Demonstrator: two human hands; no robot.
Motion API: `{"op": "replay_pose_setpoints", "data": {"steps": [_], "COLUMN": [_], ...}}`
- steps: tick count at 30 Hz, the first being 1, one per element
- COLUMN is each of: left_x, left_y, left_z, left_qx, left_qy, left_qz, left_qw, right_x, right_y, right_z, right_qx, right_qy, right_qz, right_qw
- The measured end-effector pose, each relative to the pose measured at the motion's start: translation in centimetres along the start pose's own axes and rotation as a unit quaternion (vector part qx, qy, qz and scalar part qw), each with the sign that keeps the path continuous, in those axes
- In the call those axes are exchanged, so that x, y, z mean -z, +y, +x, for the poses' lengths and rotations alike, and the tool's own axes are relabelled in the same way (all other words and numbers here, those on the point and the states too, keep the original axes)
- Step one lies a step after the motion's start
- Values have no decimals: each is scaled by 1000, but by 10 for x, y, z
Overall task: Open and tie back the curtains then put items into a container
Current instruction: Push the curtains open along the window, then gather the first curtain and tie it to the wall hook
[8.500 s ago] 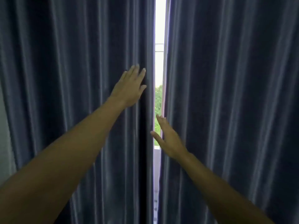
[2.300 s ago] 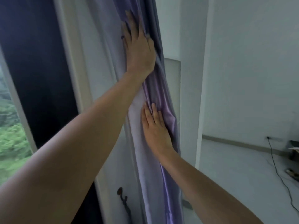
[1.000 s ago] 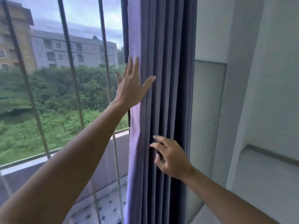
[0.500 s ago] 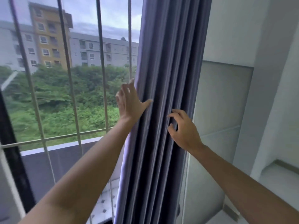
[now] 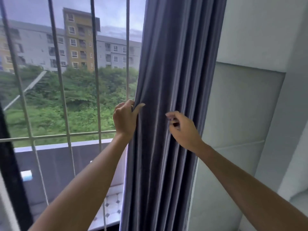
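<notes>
The grey-blue curtain hangs gathered in tight folds at the right side of the window. My left hand pinches its left edge between thumb and fingers at about mid-height. My right hand is at the same height on the right half of the bundle, fingers curled against a fold; a firm grip on the cloth cannot be made out. No tie-back and no container are in view.
White window bars and a horizontal rail stand left of the curtain, with a black frame post at far left. A white wall and a padded grey panel lie to the right.
Both hands have dropped lower along the curtain. My left hand went from a flat palm to a pinch on the left edge. My right hand stayed on the right folds.
</notes>
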State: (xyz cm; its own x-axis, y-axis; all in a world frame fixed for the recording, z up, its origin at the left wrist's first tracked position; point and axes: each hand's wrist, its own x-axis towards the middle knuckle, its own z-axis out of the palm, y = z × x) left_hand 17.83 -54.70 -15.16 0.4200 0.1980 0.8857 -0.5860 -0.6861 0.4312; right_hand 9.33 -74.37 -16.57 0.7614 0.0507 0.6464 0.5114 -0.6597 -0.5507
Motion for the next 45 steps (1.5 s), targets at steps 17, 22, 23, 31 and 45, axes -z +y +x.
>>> {"op": "replay_pose_setpoints", "data": {"steps": [17,22,23,31,45], "left_x": [-11,-27,-29,-42,-48], "left_y": [-65,-90,-92,-74,-7], "left_z": [-15,-63,-69,-87,-54], "left_qx": [-20,35,38,67,126], "left_qy": [-248,-288,-290,-304,-234], "left_qz": [57,43,33,-107,-281], "left_qw": [967,956,956,944,922], "right_x": [-71,-84,-89,-134,-202], "right_y": [35,64,72,86,55], "right_z": [35,5,-4,-58,-104], "right_qx": [-190,-299,-310,-340,-276], "right_qy": [26,-23,-42,-130,-179], "right_qz": [-10,-67,-97,-259,-277], "right_qw": [981,952,945,895,903]}}
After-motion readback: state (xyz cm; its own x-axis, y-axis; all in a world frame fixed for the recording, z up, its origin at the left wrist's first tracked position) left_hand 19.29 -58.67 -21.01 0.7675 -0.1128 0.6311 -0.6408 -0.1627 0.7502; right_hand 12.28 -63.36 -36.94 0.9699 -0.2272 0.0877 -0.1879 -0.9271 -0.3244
